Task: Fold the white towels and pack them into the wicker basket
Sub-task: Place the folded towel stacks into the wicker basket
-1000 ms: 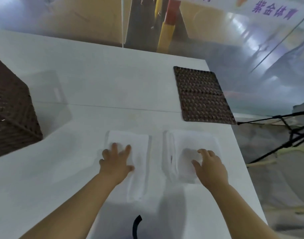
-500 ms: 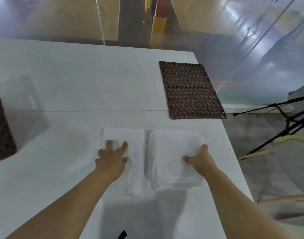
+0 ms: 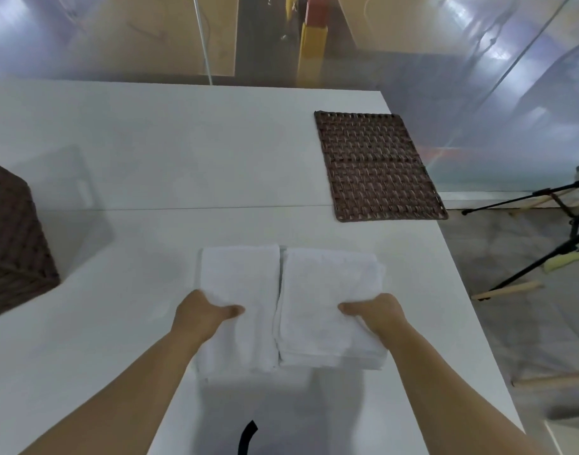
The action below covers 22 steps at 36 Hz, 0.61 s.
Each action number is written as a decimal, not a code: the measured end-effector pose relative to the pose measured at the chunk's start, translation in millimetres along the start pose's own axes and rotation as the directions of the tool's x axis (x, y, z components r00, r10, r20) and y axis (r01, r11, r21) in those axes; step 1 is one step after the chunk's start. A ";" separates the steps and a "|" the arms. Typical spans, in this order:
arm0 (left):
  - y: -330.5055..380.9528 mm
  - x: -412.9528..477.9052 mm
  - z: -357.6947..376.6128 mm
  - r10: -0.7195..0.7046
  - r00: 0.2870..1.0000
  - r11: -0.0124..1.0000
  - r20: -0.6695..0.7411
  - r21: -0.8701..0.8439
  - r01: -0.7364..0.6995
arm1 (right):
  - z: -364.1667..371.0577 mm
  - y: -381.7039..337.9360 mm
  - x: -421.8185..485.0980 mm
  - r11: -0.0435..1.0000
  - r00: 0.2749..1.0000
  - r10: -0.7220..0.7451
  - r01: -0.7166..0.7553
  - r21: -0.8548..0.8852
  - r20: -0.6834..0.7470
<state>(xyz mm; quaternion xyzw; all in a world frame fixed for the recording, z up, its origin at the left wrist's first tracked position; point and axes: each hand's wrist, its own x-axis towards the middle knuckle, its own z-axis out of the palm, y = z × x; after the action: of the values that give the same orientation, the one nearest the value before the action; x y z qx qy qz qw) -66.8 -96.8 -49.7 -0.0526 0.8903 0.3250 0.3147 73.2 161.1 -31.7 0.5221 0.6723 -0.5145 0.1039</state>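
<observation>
Two folded white towels lie side by side on the white table (image 3: 150, 159). My left hand (image 3: 202, 311) grips the left edge of the left towel (image 3: 245, 280), thumb on top and fingers tucked under. My right hand (image 3: 376, 311) grips the right edge of the thicker right towel (image 3: 327, 290) the same way, thumb on top. The dark wicker basket (image 3: 12, 238) stands at the table's left edge, partly cut off by the frame; its inside is hidden.
A flat brown woven lid or mat (image 3: 376, 165) lies at the table's far right. Black tripod legs (image 3: 544, 251) and wooden sticks stand on the floor past the right edge. A glass wall runs behind the table.
My left hand went from pressing flat on the left towel to gripping its left edge. My right hand slid lower along the right towel's edge. The two towels now touch.
</observation>
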 end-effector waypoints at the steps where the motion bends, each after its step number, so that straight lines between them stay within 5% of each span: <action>1: -1.8 -0.7 -0.6 0.002 1.000 0.998 -0.009 -0.060 -0.002 | 0.3 -0.2 -0.9 1.000 1.000 -0.002 0.002 0.008 -0.002; 7: -1.7 -15.0 -10.2 0.070 0.997 0.952 -0.031 -0.296 -0.076 | -0.4 -6.4 -14.4 0.999 0.999 -0.032 0.032 0.024 -0.008; 15: 15.3 -43.2 -58.2 0.241 0.966 0.967 -0.099 -0.057 -0.247 | -2.8 -41.5 -52.5 0.958 0.977 -0.212 0.205 -0.200 -0.015; 22: 24.9 -76.3 -124.5 0.397 0.879 0.918 -0.265 0.134 -0.374 | 19.8 -106.1 -109.6 0.717 0.882 -0.471 0.384 -0.582 0.001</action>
<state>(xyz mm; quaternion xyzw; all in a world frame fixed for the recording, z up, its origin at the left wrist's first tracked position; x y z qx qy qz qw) -78.9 -162.0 82.9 0.0916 0.9310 0.3348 0.1129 27.0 88.0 95.5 0.3338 0.9020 -0.2612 0.0820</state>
